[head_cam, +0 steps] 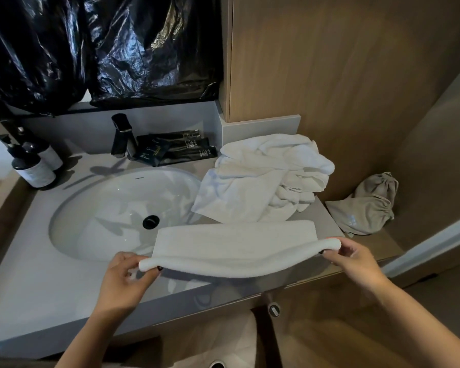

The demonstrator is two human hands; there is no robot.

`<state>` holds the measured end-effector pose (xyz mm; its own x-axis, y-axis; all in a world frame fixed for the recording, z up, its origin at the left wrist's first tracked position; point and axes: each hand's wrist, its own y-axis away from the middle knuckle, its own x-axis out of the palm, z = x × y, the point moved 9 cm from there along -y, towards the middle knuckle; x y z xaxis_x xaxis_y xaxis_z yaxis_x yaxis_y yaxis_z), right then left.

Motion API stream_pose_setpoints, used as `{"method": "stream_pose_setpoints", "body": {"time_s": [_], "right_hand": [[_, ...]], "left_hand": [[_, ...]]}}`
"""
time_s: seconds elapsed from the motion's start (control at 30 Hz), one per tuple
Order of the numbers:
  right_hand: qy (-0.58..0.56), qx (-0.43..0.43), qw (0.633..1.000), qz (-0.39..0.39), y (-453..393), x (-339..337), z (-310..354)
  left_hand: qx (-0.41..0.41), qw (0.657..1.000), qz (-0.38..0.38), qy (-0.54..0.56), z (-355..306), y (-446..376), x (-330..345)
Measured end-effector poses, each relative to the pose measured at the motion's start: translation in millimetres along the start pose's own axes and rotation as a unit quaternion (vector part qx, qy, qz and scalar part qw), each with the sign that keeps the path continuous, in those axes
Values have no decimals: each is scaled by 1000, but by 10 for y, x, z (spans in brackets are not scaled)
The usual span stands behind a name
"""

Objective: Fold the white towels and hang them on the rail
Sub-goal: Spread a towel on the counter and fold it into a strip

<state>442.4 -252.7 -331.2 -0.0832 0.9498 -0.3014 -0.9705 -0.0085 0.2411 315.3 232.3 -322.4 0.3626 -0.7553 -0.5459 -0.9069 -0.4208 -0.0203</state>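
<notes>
Pinching the folded towel (234, 248) ends, left hand (125, 277) and right hand (353, 258) lift it.

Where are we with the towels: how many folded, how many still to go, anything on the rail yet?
One folded towel is in hand: the left hand and right hand pinch its ends above the counter. A crumpled pile of towels beside the sink is still unfolded. No rail is in view, so hanging looks still to do.
</notes>
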Motion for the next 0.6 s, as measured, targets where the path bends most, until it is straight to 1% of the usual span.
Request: {"method": "stream_pose_setpoints", "body": {"time_s": [0.07, 0.13, 0.23, 0.3, 0.37, 0.47, 0.5, 0.6], "right_hand": [[-4, -5, 999, -38, -53, -20, -36], [-21, 3, 998, -66, -85, -43, -94], [-51, 16, 996, -72, -100, -6, -181], [-60, 21, 996, -70, -118, 47, -200], [-64, 25, 995, -75, -160, 84, -203], [-61, 27, 993, -99, -248, 85, -212], [-51, 26, 993, -103, -287, 92, -212], [-5, 18, 995, -96, -368, 192, -220]], "left_hand": [[20, 999, 8, 40, -1, -77, 24], [-2, 994, 31, 110, 46, -121, 108], [-40, 984, 32, 172, 96, -151, 228], [-68, 980, 23, 186, 143, -189, 296], [-81, 985, 2, 151, 173, -256, 319], [-51, 996, -26, 63, 151, -369, 325], [-52, 997, -30, 44, 161, -405, 357], [-82, 995, -49, -1, 226, -501, 399]]}}
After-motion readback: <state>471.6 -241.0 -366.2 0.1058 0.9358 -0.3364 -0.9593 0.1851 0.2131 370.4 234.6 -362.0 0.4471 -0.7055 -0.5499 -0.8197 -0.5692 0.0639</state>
